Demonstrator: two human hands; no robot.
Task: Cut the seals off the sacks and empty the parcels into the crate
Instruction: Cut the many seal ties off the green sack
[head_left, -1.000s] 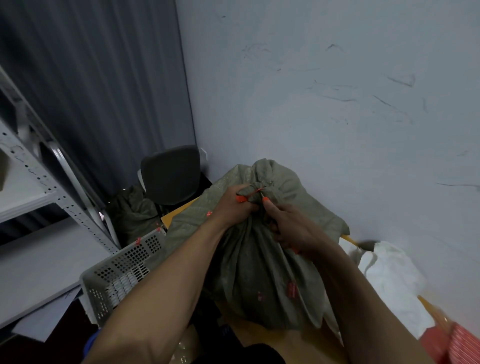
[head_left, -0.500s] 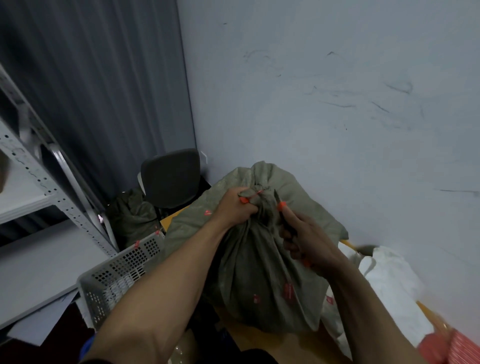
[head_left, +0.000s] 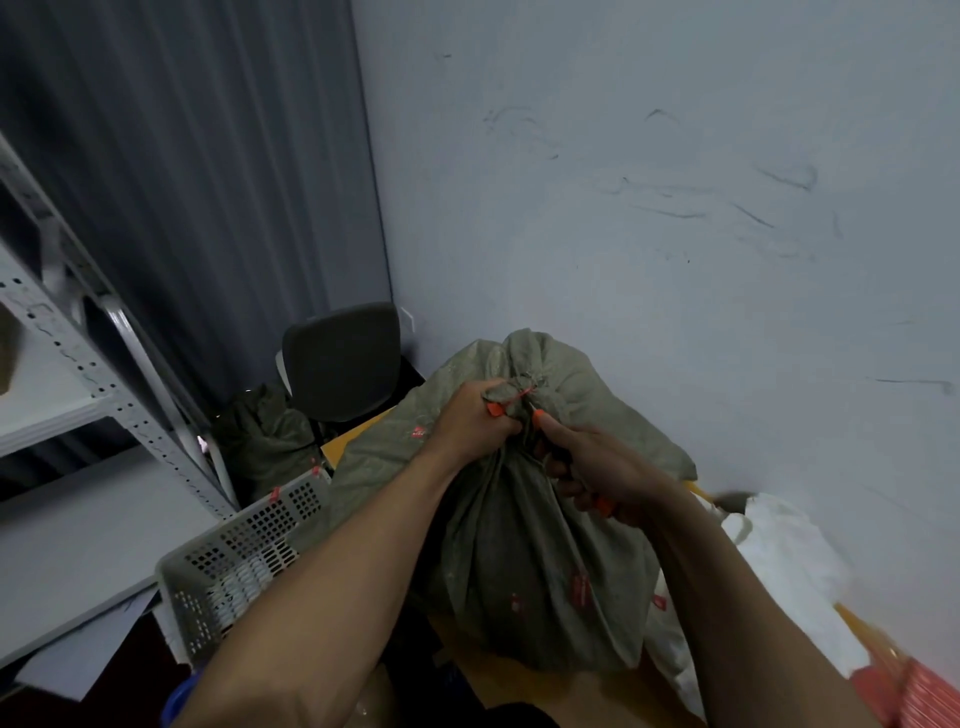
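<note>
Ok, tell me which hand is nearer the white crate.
Left. The left hand grips the sack neck, right of the crate; the right hand is farther right, holding an orange-tipped tool.

Left hand (head_left: 475, 422) grips sack (head_left: 519, 545) (right hand (head_left: 602, 462) holds cutter (head_left: 539, 414)).

Coarse, matt woven sack (head_left: 519, 545) is creasing like stiff cloth on a smooth, wood-toned tabletop (head_left: 545, 686); its orange seal (head_left: 496, 409) and the cutter (head_left: 540, 414) tip are looking like smooth plastic. At near left, a perforated grey plastic crate (head_left: 234, 561) is showing a dull finish beside painted metal shelving (head_left: 104, 384). The far wall (head_left: 675, 234) is looking matt and scuffed.
</note>
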